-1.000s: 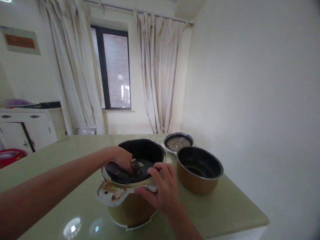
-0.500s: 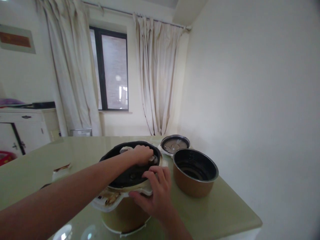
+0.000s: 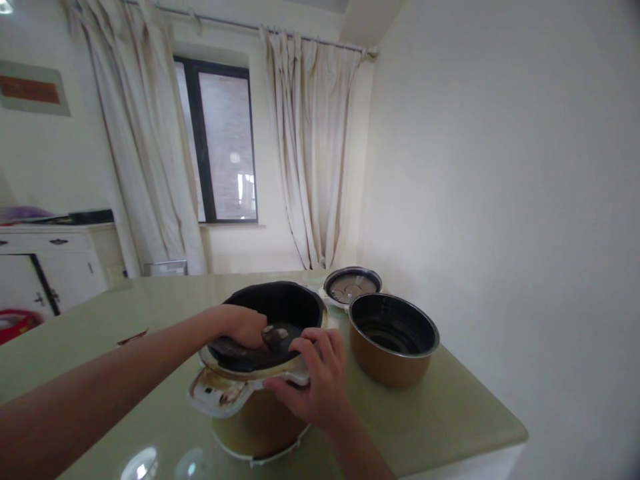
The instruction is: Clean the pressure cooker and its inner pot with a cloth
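A rice cooker body [image 3: 263, 433] stands on the table with its top uncovered, its white rim stained brown near the latch. My left hand [image 3: 247, 328] reaches down inside its black cavity, on the left side. Under and beside those fingers shows a blurred grey-brown thing [image 3: 275, 336]; its kind I cannot make out. My right hand [image 3: 320, 377] grips the cooker's front right rim, fingers over the edge and thumb below it. To the right is the brown inner pot [image 3: 393, 367] with a dark inside, apart from both hands.
Behind the pot lies a round inner lid [image 3: 353, 287] with a dark edge. The pale green table [image 3: 440, 427] ends at a right edge near the wall. A brown strip [image 3: 133, 338] lies left, beyond my forearm. Curtains and a window are behind.
My left hand has moved from the far right of the cooker's cavity to its left side, nearer me. My right hand keeps hold of the rim. The view has shifted slightly.
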### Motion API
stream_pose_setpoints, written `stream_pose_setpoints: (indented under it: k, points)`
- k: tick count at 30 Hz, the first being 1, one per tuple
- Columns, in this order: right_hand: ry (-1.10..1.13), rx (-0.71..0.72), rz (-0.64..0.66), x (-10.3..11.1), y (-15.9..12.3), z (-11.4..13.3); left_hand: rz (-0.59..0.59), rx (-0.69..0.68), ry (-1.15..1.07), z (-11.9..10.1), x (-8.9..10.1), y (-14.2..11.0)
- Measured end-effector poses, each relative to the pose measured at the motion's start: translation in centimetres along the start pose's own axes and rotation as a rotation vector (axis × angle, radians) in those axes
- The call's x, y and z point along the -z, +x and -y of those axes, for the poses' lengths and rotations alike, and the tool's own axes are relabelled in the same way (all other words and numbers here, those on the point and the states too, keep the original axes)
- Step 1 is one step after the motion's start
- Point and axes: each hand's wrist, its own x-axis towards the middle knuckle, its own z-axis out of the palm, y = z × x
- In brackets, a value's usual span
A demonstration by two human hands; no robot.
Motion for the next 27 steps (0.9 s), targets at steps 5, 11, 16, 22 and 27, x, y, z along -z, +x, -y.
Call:
stream_pose_setpoints:
  k: [5, 11, 16, 22, 27]
  points:
    - [0.011, -0.007, -0.008, -0.2, -0.1, 0.1, 0.041, -0.446, -0.212, -2.7, 0.4, 2.4]
    - [0.005, -0.034, 0.0, -0.1, -0.2, 0.2, -0.23, -0.293, 0.021, -4.4, 0.3, 5.3]
    - [0.002, -0.045, 0.012, 0.0, -0.2, 0.4, -0.409, -0.188, 0.343, -1.2, 0.6, 5.0]
    - [-0.004, -0.032, 0.013, 0.2, -0.1, 0.3, -0.162, 0.075, 0.307, 2.1, 0.2, 2.6]
    - [0.012, -0.043, 0.031, 0.4, 0.1, 0.4, 0.074, 0.051, 0.052, 1.0, 1.1, 0.3]
